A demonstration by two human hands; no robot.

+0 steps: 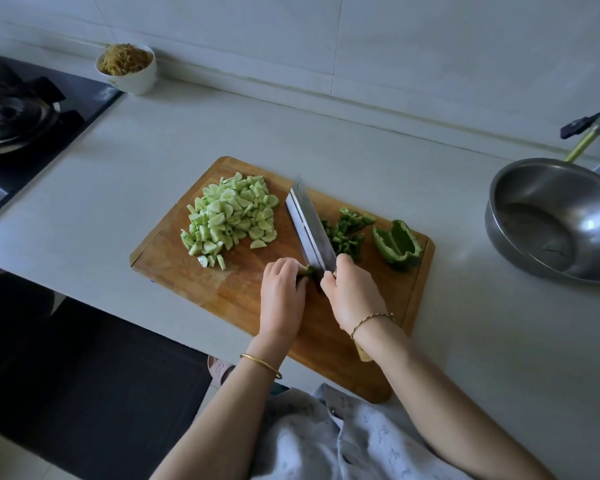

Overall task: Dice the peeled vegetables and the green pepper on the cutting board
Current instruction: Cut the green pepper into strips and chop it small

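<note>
While your right hand (pixel 352 292) grips the cleaver (pixel 310 226) and your left hand (pixel 281 289) pinches a pepper strip (pixel 307 270) at the cutting board (pixel 243 292) centre, you're dicing pepper; the uncut pepper half (pixel 397 244) by the right edge likely comes next.

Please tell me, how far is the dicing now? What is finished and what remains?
Done: the peeled vegetables lie diced in a pale pile on the cutting board, and some diced pepper sits right of the cleaver. In hand: the left hand holds a pepper strip while the right hand grips the cleaver. Left: the large pepper piece, uncut.
</note>
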